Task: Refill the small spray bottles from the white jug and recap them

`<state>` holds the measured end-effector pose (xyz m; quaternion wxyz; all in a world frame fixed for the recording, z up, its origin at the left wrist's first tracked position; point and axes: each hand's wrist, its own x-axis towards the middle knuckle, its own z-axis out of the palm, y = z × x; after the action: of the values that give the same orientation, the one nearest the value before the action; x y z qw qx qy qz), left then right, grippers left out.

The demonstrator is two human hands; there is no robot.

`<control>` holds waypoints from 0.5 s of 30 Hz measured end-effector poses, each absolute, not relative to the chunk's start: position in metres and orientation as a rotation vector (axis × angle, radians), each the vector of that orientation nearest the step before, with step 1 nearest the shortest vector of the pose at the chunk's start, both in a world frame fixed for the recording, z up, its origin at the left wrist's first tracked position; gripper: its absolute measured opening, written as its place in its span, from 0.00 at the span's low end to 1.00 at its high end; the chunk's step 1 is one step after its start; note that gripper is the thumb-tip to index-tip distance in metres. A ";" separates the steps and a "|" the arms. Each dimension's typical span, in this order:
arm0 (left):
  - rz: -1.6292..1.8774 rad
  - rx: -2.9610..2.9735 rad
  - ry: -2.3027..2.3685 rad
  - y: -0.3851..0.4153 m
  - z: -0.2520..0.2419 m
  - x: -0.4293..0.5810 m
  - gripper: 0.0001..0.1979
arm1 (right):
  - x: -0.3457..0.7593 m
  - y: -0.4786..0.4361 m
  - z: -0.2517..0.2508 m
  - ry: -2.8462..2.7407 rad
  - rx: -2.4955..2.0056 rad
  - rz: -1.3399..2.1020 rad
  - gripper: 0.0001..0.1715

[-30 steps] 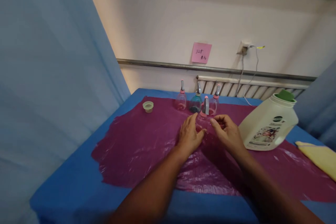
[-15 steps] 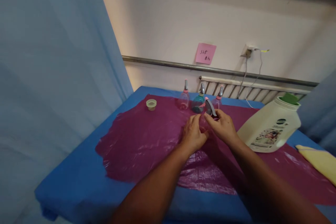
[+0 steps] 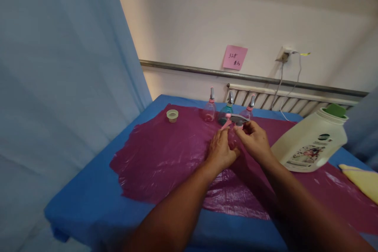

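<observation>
A clear pink spray bottle (image 3: 232, 138) stands between my hands on the plastic sheet. My left hand (image 3: 221, 149) is wrapped round the side of its body. At the neck, the fingers of my right hand (image 3: 254, 140) close on the collar of the grey and pink spray head (image 3: 238, 119), whose pink trigger points left. Just behind stand a pink spray bottle (image 3: 209, 111), a teal spray bottle (image 3: 226, 112) and another pink one (image 3: 247, 113), partly hidden by my right hand and the held bottle's head.
A large cream jug (image 3: 310, 141) with a green opening leans on the right. Beyond it lies a yellow cloth (image 3: 360, 181). A small clear cup (image 3: 172, 116) sits back left on the purple plastic sheet (image 3: 165, 157), which covers a blue table (image 3: 88, 204). A blue curtain (image 3: 59, 67) hangs left.
The spray head has turned on the bottle: its grey lever now lies sideways, with the pink trigger toward the left. My hands keep their hold. The whole view has shifted slightly.
</observation>
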<state>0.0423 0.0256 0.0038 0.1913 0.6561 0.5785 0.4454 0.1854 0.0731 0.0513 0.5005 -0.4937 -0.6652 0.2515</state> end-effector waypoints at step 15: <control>1.206 1.852 1.653 0.021 0.001 0.048 0.47 | 0.182 0.013 0.166 -1.561 -0.745 0.365 0.16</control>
<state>0.0484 0.0211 0.0005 0.1897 0.6590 0.5880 0.4289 0.1821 0.0132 0.1661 0.6341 -0.3259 -0.6828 0.1595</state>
